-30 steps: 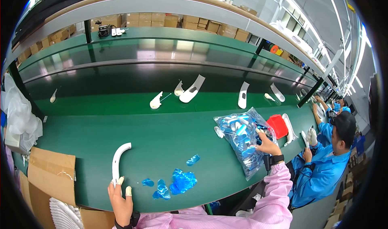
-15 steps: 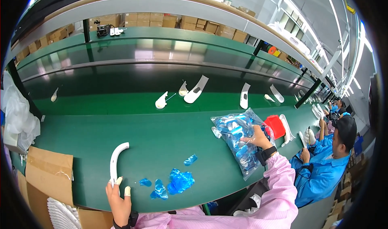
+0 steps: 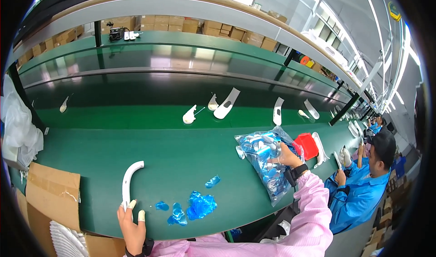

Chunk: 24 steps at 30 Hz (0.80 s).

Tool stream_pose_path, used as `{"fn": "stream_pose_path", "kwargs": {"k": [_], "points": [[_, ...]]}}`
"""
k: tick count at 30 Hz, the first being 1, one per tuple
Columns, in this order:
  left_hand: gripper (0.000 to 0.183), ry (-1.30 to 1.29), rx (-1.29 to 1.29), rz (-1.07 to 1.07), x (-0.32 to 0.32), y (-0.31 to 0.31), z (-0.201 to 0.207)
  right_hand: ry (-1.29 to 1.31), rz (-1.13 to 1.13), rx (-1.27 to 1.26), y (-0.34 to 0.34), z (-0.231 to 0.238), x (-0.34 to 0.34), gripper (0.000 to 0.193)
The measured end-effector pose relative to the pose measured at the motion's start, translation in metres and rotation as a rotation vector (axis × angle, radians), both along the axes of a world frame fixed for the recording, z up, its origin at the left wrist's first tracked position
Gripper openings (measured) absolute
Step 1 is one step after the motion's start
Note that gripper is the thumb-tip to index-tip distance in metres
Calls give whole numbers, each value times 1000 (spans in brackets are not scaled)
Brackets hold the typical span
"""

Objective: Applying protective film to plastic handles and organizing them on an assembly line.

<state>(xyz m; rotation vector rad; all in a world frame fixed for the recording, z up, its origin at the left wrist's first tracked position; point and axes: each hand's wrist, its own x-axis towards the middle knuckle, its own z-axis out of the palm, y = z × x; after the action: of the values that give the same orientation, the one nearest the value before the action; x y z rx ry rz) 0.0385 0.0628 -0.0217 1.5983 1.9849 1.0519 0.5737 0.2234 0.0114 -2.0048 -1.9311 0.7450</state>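
My left hand (image 3: 132, 227) is closed round the lower end of a white curved plastic piece (image 3: 127, 183), which stands out beyond the fingers over the green table. Two of its fingertips wear pale finger cots. At the right, my right hand (image 3: 287, 157) reaches into a clear plastic bag (image 3: 271, 184) full of shiny parts with blue film. Its fingers are among the parts, mostly hidden by plastic and glare. A loose shiny part (image 3: 240, 152) lies at the bag's left edge. Between my hands, crumpled blue film (image 3: 201, 205) lies in several pieces.
Behind the table, a green conveyor belt (image 3: 154, 116) carries white curved covers (image 3: 227, 103) and small round-ended parts (image 3: 189, 116). A red bin (image 3: 307, 146) stands beyond the bag. An open cardboard box (image 3: 53, 194) is at the left. A co-worker in blue (image 3: 363, 189) sits at the right.
The parts on the belt have shifted a little to the right. My right hand is still in the bag, with its fingers slightly moved. The left hand keeps its hold on the white piece.
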Motion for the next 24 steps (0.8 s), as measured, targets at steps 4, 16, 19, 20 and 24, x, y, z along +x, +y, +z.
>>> {"fn": "stream_pose_path", "kwargs": {"k": [4,16,19,20,24], "points": [[35,-6,15,-4,1,0,3,-83,13,54,9,-35,25,118],[34,-8,27,-10,0,0,2,98,-61,44,-2,-24,19,106],[34,-1,33,1,1,0,1,-48,-95,110,-7,-17,-4,109],[34,4,40,-1,0,0,1,-67,-124,52,-8,-8,-8,111],[34,-9,39,-5,0,0,2,113,-210,46,-15,-9,0,93]]}}
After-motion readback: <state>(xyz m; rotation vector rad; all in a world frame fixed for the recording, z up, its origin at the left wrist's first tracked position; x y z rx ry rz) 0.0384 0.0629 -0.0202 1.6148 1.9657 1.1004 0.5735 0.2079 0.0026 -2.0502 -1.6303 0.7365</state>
